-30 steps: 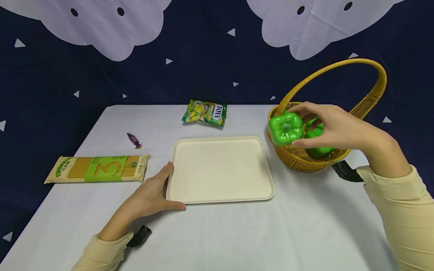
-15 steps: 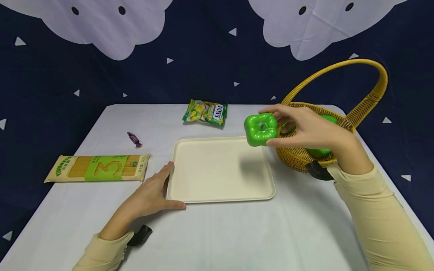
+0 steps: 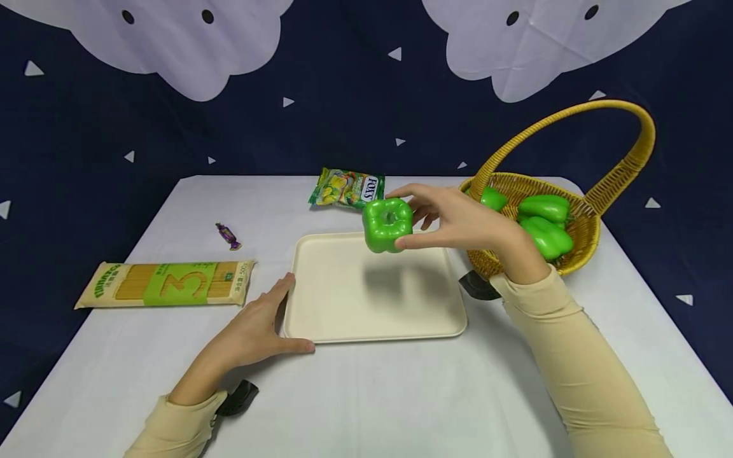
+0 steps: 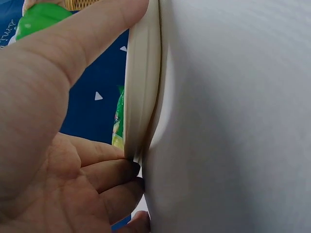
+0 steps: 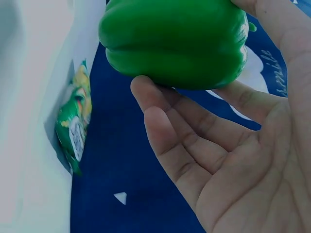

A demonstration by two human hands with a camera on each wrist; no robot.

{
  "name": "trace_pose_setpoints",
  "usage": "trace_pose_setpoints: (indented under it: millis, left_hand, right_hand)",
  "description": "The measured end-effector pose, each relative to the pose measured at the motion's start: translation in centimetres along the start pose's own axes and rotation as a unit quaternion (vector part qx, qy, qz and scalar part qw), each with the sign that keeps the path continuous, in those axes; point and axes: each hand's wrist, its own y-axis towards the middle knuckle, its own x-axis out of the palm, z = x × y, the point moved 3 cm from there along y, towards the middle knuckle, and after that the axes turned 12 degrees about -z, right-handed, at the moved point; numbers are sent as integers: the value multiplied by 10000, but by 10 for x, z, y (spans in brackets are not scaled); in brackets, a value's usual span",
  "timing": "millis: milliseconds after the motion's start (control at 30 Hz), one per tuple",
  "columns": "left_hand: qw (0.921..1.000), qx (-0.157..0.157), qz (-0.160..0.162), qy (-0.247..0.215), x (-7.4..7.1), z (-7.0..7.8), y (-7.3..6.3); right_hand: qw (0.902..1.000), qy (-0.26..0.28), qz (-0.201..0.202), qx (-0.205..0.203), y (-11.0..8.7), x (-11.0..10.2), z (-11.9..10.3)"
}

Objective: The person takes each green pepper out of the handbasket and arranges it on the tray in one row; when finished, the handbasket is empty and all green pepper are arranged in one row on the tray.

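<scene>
My right hand (image 3: pixel 464 219) holds a green bell pepper (image 3: pixel 388 226) between thumb and fingers, above the cream tray (image 3: pixel 343 292), whose surface carries the shadow. In the right wrist view the bell pepper (image 5: pixel 175 43) lies on its side, its stem toward the palm. At the tray's left side my left hand (image 3: pixel 252 327) is spread, thumb along the front edge and fingertips at the left edge. The left wrist view has the thumb and fingertips right at the tray's rim (image 4: pixel 142 77).
A wicker basket (image 3: pixel 492 264) with a tall handle stands at the right, holding three green bell peppers (image 3: pixel 546 238). Behind the tray lies a green candy bag (image 3: pixel 346 189). To the left are a wrapped candy (image 3: pixel 228 236) and a pack of noodles (image 3: pixel 166 284).
My right hand has carried the bell pepper leftward from the basket to over the tray, uncovering the peppers inside the basket. The left hand stays at the tray's left side.
</scene>
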Motion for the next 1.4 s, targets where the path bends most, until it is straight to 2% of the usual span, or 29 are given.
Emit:
trace_pose_setpoints:
  millis: [300, 567, 967, 1400]
  left_hand:
    - [10000, -46, -10, -56, -2, 0, -1]
    - [10000, -7, -1, -44, -1, 0, -2]
    - [10000, -24, -31, -75, -1, -3, -2]
    - [9998, -120, -108, -88, -1, -4, -1]
  right_hand:
    - [9994, 261, -168, -163, 34, 17, 5]
    - [9972, 664, -342, 21, 57, 31, 12]
    - [9938, 994, -496, -49, 85, 50, 18]
    - [9931, 997, -615, -6, 103, 64, 19]
